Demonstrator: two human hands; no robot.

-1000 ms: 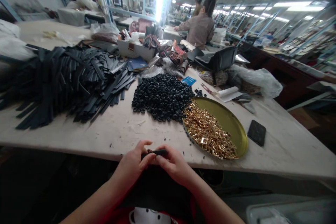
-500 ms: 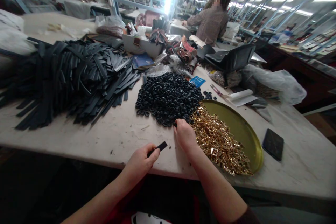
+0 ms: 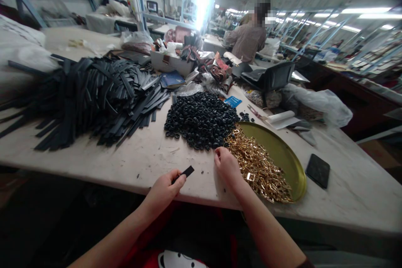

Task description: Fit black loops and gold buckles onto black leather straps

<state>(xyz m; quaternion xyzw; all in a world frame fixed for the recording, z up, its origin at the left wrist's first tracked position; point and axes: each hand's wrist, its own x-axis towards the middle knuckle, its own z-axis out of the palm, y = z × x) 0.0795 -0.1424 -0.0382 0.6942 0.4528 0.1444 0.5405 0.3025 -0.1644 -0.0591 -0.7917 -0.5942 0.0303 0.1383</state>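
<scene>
My left hand (image 3: 169, 187) is closed on a short black strap (image 3: 187, 171), whose flat end sticks out past the thumb over the table's front edge. My right hand (image 3: 226, 165) is curled with its fingertips together, just in front of a heap of small black loops (image 3: 201, 119). Whatever those fingertips hold, if anything, is too small to make out. Beside that hand, gold metal buckles (image 3: 259, 167) are piled on a round olive-gold tray (image 3: 284, 146).
Many black straps (image 3: 103, 92) lie heaped at the left. A phone (image 3: 318, 170) rests right of the tray, with scissors (image 3: 256, 112) and a blue packet (image 3: 233, 101) behind. A box (image 3: 172, 63) of scraps stands at the back. Another person (image 3: 249, 37) works beyond the table.
My right hand has drawn back slightly from the edge of the loop heap. The left hand still holds the strap. The camera view has tilted and shifted a little.
</scene>
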